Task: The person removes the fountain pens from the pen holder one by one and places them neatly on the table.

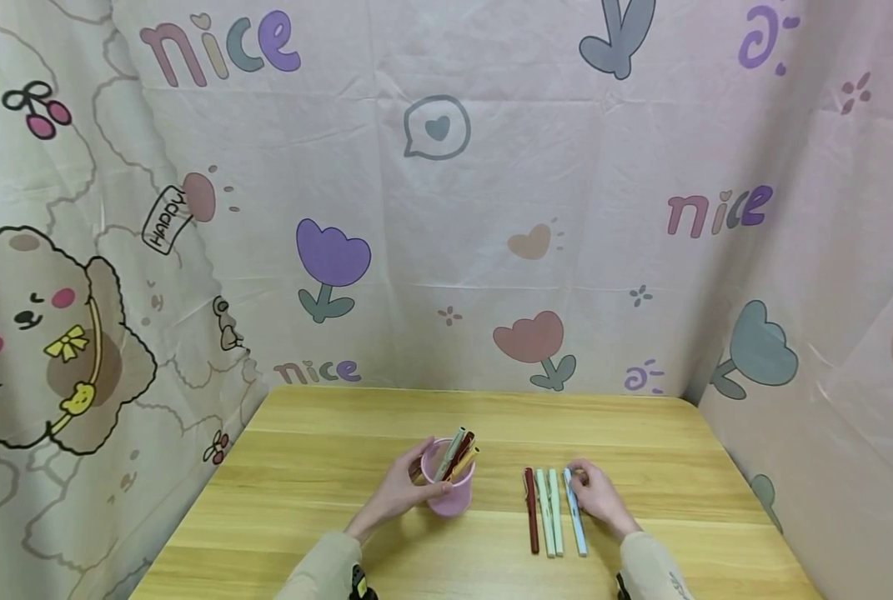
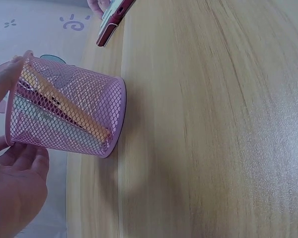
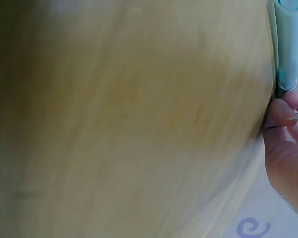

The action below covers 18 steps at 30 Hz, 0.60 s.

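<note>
A pink mesh pen cup (image 1: 455, 502) stands on the wooden table, and my left hand (image 1: 401, 487) grips its rim from the left, with the thumb at the near side. Through the mesh in the left wrist view a yellow pen (image 2: 79, 116) leans inside; a dark red pen (image 1: 461, 450) and a pale green one (image 1: 449, 457) lean beside it. On the right, my right hand (image 1: 599, 494) pinches the upper end of a light blue pen (image 1: 577, 521) lying on the table. In the right wrist view, thumb and finger meet at a pen's end (image 3: 289, 54).
Left of the blue pen lie a dark red pen (image 1: 532, 512) and two pale green pens (image 1: 546, 517), side by side and roughly parallel. The wooden table (image 1: 326, 433) ends at a patterned cloth backdrop (image 1: 431, 333) behind and at both sides.
</note>
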Available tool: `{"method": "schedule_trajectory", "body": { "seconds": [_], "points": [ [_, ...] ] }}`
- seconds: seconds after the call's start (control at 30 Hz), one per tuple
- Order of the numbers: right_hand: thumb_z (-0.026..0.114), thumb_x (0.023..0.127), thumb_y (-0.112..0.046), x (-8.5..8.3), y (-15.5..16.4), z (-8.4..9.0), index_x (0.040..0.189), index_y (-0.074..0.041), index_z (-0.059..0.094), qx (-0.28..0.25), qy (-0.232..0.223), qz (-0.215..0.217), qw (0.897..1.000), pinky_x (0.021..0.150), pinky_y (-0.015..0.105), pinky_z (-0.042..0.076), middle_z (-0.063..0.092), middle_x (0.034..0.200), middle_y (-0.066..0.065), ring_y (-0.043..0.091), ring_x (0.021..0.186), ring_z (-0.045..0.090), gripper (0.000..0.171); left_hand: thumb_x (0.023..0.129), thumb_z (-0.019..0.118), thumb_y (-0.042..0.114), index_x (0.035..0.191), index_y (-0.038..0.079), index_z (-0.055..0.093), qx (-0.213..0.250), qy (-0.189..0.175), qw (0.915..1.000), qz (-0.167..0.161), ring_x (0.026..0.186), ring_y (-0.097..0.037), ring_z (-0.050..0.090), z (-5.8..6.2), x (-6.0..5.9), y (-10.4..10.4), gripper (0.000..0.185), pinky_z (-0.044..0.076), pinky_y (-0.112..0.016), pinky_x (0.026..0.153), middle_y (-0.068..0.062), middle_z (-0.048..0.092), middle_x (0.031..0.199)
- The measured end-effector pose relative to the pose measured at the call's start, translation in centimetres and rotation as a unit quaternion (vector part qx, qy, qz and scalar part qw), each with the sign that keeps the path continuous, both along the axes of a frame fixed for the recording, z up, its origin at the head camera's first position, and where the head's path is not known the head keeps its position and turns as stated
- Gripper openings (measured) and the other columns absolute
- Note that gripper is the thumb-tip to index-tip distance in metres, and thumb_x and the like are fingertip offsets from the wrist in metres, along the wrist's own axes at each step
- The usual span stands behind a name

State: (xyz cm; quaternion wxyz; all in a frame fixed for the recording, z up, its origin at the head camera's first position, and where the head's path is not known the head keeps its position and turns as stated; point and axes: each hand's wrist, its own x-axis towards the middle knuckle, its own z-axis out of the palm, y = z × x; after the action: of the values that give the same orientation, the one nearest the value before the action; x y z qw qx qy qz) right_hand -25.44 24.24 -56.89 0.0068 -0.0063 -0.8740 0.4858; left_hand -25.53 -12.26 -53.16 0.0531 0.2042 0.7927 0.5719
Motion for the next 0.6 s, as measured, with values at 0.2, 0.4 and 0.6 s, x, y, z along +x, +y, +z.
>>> {"method": "schedule_trajectory", "body": {
  "seconds": [0.2,0.4,0.6],
  "points": [
    [0.052,0.094,0.003,0.11,0.03,0.05,0.126,0.012,0.055,-0.023,-0.013,0.0,1.0,0.046,0.018,0.042,0.057,0.078,0.008,0.012,0.057,0.05,0.033,0.084,0.081,0.016,0.154,-0.011,0.024,0.0,-0.002,1.0,-0.002,0.142,-0.05,0.042,-0.11,-0.11,0.05,0.094,0.035,-0.057,0.12,-0.035,0.034,0.156],
    [0.059,0.094,-0.001,0.25,0.51,0.17,0.136,0.013,0.048,-0.048,-0.038,0.038,0.997,0.047,0.016,0.042,0.056,0.079,0.006,0.008,0.056,0.049,0.046,0.085,0.081,0.015,0.153,-0.011,0.024,-0.001,-0.005,1.0,-0.003,0.141,-0.051,0.041,0.17,-0.07,-0.05,0.093,0.036,-0.058,0.119,-0.035,0.034,0.156],
    [0.061,0.094,-0.003,0.13,0.72,0.25,0.14,0.013,0.047,-0.029,-0.029,0.067,0.997,0.047,0.017,0.045,0.056,0.077,0.006,0.008,0.056,0.051,0.051,0.085,0.081,0.014,0.154,-0.011,0.024,-0.009,-0.005,0.9999,-0.002,0.142,-0.051,0.041,0.36,-0.04,0.09,0.093,0.036,-0.059,0.119,-0.035,0.034,0.156]
  ]
}}
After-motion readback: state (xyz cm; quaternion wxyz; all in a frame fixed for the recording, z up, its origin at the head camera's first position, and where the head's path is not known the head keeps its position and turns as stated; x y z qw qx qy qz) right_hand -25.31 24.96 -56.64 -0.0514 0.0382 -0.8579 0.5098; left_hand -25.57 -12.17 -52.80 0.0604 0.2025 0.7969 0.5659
